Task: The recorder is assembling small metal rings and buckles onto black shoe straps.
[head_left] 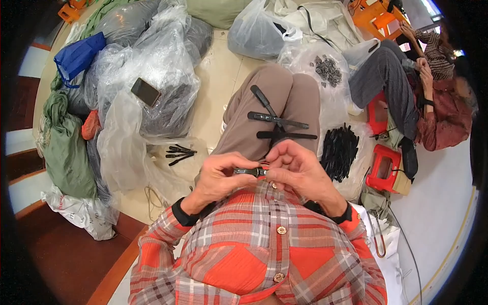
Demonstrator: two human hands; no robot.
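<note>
A small black clip (246, 172) with a shiny metal part lies between my hands in front of my belly. My left hand (218, 175) pinches it by its left part, thumb and forefinger closed. The closed thumb and forefinger of my right hand (297, 165) grip its right end; any small part under those fingertips is hidden. On my lap rest three long black clips, which look like hair clips: an upper slanted clip (262, 99), a middle clip (278, 120) and a lower clip (300, 135). They partly overlap.
Several black clips (179, 152) lie on the floor at left. Many black strips (339, 152) are heaped at right, with small dark pieces (328, 70) on plastic beyond. A phone (146, 92) rests on plastic bags (168, 71). At right sit a person (442, 112) and a red tool-like frame (385, 168).
</note>
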